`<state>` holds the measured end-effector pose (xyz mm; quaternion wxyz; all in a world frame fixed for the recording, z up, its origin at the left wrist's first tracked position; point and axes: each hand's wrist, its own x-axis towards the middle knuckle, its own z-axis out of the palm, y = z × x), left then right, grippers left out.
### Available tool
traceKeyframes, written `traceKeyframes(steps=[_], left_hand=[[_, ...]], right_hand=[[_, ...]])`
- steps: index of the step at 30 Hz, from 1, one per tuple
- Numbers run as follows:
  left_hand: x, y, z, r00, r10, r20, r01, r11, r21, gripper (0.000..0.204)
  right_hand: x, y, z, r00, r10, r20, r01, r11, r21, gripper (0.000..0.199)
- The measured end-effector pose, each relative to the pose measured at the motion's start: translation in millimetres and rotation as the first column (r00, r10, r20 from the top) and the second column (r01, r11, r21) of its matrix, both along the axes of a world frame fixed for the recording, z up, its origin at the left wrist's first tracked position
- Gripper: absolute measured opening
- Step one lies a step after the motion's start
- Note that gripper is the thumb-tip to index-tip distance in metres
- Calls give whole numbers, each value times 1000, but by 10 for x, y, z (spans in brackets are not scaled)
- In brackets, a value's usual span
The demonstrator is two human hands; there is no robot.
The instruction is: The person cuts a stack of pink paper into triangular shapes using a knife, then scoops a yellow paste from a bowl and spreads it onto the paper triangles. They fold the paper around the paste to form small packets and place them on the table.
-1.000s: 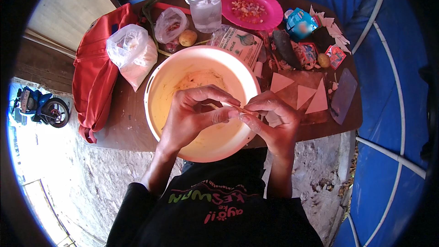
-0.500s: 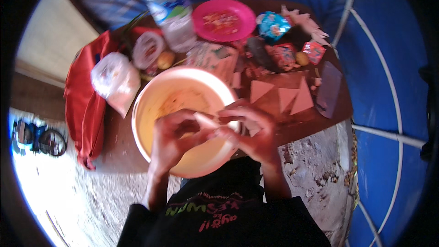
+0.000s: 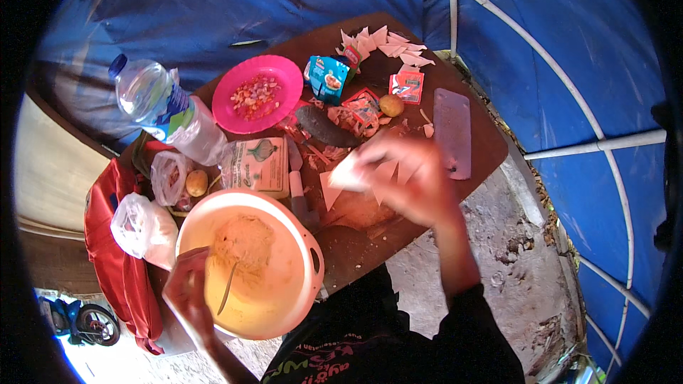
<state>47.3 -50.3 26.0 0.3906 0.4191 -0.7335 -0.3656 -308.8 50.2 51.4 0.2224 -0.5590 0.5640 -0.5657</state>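
My right hand [image 3: 409, 178] is blurred above the brown wooden table [image 3: 356, 256], right of the bowl, and pinches a pale triangular wrapper [image 3: 347, 174]. More pale triangular wrappers [image 3: 334, 192] lie under it. My left hand [image 3: 186, 290] sits at the near-left rim of the round cream bowl [image 3: 307, 249]; blur hides whether its fingers grip the rim. The bowl holds a mound of yellowish mash [image 3: 242, 242] and a thin utensil [image 3: 228, 288].
Behind the bowl are a printed paper packet [image 3: 260, 163], a clear water bottle [image 3: 167, 114], a pink plate of chopped bits [image 3: 257, 94], a dark knife [image 3: 327, 128], small snack packets [image 3: 327, 78], a grey slab [image 3: 453, 131], a white plastic bag [image 3: 142, 227] and red cloth [image 3: 114, 270]. Blue tarp surrounds.
My hands were together over the bowl. They have parted: the right went out over the table with the wrapper, the left dropped to the bowl's rim. The view tilted up.
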Motion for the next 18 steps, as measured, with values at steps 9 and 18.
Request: traceKeyframes(steps=[9, 18], left_hand=[[503, -72, -625, 945, 326, 18, -326, 938, 119, 38], [400, -79, -604, 933, 344, -102, -270, 861, 432, 29]], right_hand=[[-2474, -1226, -469, 841, -491, -226, 531, 829, 175, 21], [-3347, -2280, -1116, 711, -380, -592, 661, 650, 376, 34]])
